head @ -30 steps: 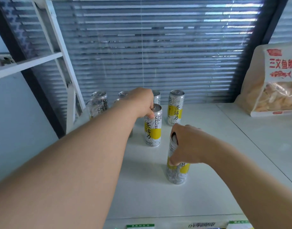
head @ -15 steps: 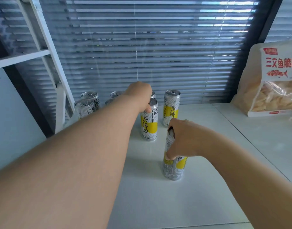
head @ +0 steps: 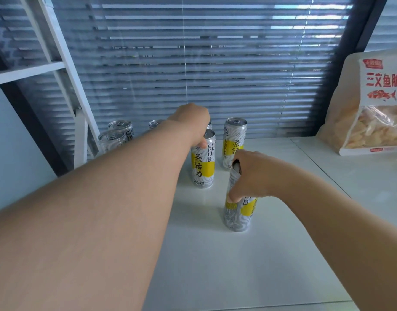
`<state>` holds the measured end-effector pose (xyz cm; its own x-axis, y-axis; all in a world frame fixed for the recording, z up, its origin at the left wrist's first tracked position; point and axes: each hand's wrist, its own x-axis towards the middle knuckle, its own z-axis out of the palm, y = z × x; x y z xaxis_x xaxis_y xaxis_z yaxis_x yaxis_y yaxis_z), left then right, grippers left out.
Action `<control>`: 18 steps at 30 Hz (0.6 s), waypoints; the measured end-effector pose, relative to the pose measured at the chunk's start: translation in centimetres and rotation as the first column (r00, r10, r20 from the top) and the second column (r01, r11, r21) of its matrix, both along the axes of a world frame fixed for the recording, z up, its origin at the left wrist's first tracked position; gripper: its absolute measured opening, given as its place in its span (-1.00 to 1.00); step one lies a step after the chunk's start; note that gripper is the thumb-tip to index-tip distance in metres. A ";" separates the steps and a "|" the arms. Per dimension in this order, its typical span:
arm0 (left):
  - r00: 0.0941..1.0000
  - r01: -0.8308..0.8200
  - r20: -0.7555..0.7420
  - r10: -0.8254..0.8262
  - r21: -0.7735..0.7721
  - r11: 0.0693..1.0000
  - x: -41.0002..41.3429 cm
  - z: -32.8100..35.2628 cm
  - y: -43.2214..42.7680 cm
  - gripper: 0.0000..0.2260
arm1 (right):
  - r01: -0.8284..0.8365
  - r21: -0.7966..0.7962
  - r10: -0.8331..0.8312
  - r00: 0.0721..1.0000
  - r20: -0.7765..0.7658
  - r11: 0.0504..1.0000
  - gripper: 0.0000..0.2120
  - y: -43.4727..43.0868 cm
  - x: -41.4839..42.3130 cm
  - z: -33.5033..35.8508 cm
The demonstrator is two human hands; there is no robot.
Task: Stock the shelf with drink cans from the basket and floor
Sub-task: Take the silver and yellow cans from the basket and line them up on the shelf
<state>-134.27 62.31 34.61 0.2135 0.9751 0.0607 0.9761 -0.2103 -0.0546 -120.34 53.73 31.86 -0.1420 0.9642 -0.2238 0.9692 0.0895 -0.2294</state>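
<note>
Here we are at the shelf (head: 215, 265) with a can in each hand; the left grip (head: 190, 122) is curled over the top rim of the middle can (head: 203, 162), thumb on the near side, the other fingertips hidden behind the knuckles; the right grip (head: 253, 173) is wrapped round the upper half of the near can (head: 238, 212), thumb pointing down its side. Both cans look upright, bases on the shelf below the grips, so we judge this the setting-down and lining-up stage. Just beyond the right grip stands the back can (head: 234, 140), near it but apart; more cans (head: 116, 133) cluster well to the left of the left grip, some hidden behind the forearm. To do this well, we'd slide rather than lift; nudge the near can away from us until it sits beside the middle can, yellow labels facing us; a top-rim hold tips easily, so gently there; we'd let go only once each base sits flat, then draw the grips straight up and back so knuckles don't clip the neighbours. The snack bag (head: 372, 108) sits far right of the right grip, out of our way.
</note>
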 end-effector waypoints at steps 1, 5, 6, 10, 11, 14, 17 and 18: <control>1.000 -0.005 -0.002 0.005 0.004 1.000 0.1 0.0 0.0 -0.62 | 0.006 0.008 -0.006 1.000 0.004 1.000 -0.49 0.2 0.1 -0.1; 1.000 -0.011 -0.002 0.011 0.021 1.000 0.0 -0.1 0.1 -0.58 | 0.038 0.037 -0.037 0.999 -0.006 0.999 -0.49 1.0 0.4 -0.1; 1.000 -0.009 0.003 0.009 0.025 1.000 0.0 -0.1 0.1 -0.58 | 0.050 0.043 -0.050 0.999 -0.008 0.998 -0.49 1.3 0.5 -0.1; 1.000 -0.001 -0.007 0.002 0.038 0.999 -0.1 -0.3 0.5 -0.58 | 0.133 0.082 -0.132 0.991 -0.013 0.988 -0.28 2.1 0.4 -0.4; 1.000 0.001 -0.001 -0.001 0.044 0.999 -0.1 -0.4 0.6 -0.58 | 0.145 0.095 -0.146 0.989 -0.002 0.985 -0.18 2.2 0.4 -0.4; 1.000 0.007 0.018 -0.008 0.056 0.998 0.1 -0.4 0.8 -0.61 | 0.141 0.023 -0.138 0.985 -0.106 0.990 0.03 2.3 1.1 0.4; 1.000 0.013 0.018 -0.014 0.058 0.998 0.1 -0.4 0.7 -0.63 | 0.136 -0.033 -0.140 0.942 -0.305 0.990 0.00 1.8 2.4 1.6; 1.000 0.010 0.019 -0.011 0.059 0.998 0.0 -0.4 0.7 -0.63 | 0.109 0.002 -0.104 0.949 -0.298 0.994 -0.11 1.7 2.8 1.8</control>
<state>-134.22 63.01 34.22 0.2222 0.9673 0.1224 0.9748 -0.2178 -0.0484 -117.50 55.42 33.62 -0.0954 0.9809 -0.1696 0.8618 -0.0039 -0.5073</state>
